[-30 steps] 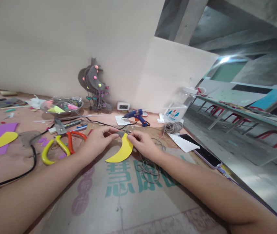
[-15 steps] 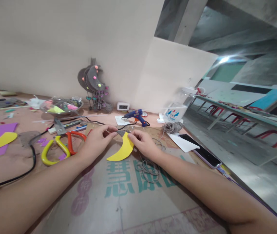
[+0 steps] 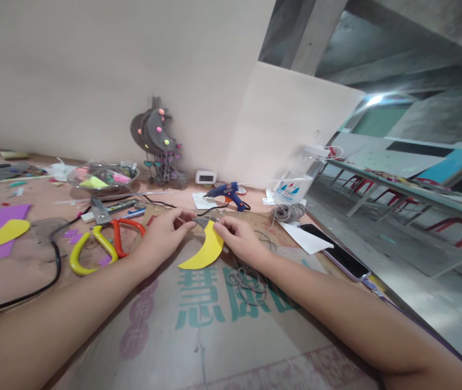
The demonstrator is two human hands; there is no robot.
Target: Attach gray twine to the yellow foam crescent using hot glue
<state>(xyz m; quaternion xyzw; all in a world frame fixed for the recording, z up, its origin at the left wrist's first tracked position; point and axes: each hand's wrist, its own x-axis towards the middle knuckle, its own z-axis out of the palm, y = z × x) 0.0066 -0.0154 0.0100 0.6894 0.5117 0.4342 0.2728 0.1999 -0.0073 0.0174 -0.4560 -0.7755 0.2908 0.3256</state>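
A yellow crescent hangs between my hands over the printed cardboard, its lower tip pointing left. My right hand pinches its upper right edge between thumb and fingers. At its top sits a small grey piece, whose left end is pinched in my left hand. Both hands are closed, with their fingertips a short way apart. Loose grey cord lies on the cardboard below my right hand, leading toward a grey cord bundle.
A blue glue gun rests beyond my hands, near a white clock. Yellow-handled pliers and orange handles lie left. To the right is a phone. Grey moon decorations stand by the wall.
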